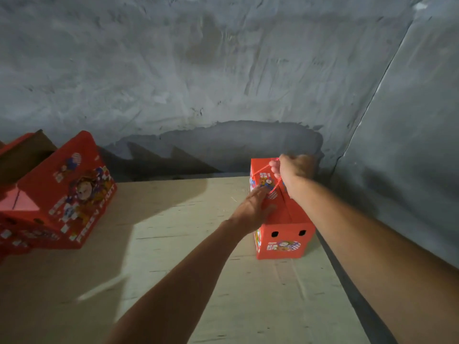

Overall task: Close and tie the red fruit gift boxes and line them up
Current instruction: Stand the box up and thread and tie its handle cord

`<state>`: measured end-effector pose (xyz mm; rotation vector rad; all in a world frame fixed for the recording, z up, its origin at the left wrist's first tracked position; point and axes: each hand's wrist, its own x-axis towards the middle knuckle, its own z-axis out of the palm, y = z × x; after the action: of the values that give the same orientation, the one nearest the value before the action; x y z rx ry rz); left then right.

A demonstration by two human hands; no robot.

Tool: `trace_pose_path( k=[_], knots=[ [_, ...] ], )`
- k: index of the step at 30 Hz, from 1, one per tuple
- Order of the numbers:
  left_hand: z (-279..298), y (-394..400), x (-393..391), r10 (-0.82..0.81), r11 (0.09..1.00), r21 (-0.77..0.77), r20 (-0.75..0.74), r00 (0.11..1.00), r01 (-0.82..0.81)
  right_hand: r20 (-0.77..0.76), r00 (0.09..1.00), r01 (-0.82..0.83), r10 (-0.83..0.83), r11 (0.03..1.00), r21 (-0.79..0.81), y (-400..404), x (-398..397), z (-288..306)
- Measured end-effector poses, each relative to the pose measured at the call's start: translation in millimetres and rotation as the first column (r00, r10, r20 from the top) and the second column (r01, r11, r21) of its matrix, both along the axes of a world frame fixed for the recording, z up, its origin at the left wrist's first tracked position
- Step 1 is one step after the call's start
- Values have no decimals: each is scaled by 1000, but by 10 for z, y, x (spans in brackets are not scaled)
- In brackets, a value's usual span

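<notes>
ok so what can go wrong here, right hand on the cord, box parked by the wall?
1. The right hand grips the red-and-white cord at the ridge of the red box; a hard pull could tip the box or tear the cord out.
2. The left hand only rests flat on the sloped roof, so it may slide off.
3. The box stands near the plywood edge by the wall; a push rightward could drop it off.

Dim overall, with light coming from near and left, leaving a bright patch on the cardboard surface (188, 244). Jagged shadows fall on the far grey wall (223, 70). Wide-angle bending curves the edges; the right hand (294, 170) looks slightly motion-blurred.
</notes>
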<state>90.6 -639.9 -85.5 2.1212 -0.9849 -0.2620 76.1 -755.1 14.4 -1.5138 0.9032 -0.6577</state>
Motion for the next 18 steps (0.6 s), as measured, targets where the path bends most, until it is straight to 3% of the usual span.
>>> trace_pose_path(
  k=[2, 4, 6, 8, 11, 14, 18],
  knots=[
    [-35, -65, 29, -31, 999, -25, 21, 999, 32, -46, 997, -58, 55, 996, -71, -11, 13, -151],
    [-26, -63, -4, -48, 997, -52, 39, 998, 50, -242, 966, -149, 89, 959, -242, 48, -26, -232],
    [21, 23, -50, -43, 995, -90, 24, 999, 45, -471, 880, -268, 68, 889, -371, 230, -111, -254],
    [135, 217, -108, 22, 998, -61, -22, 1000, -23, -595, 803, -380, 27, 792, -478, 491, -201, -217],
    [336, 681, -144, 187, 981, 40, 58, 981, -190, -570, 820, -446, 54, 685, -577, 959, -231, -95],
    [593, 1390, -81, 289, 953, 56, 142, 947, -299, -430, 864, -479, 264, 694, -538, 1595, -178, 115],
    [849, 2545, 165, 414, 907, -25, 236, 879, -420, -328, 847, -532, 419, 675, -512, 2527, 4, 290]
  ],
)
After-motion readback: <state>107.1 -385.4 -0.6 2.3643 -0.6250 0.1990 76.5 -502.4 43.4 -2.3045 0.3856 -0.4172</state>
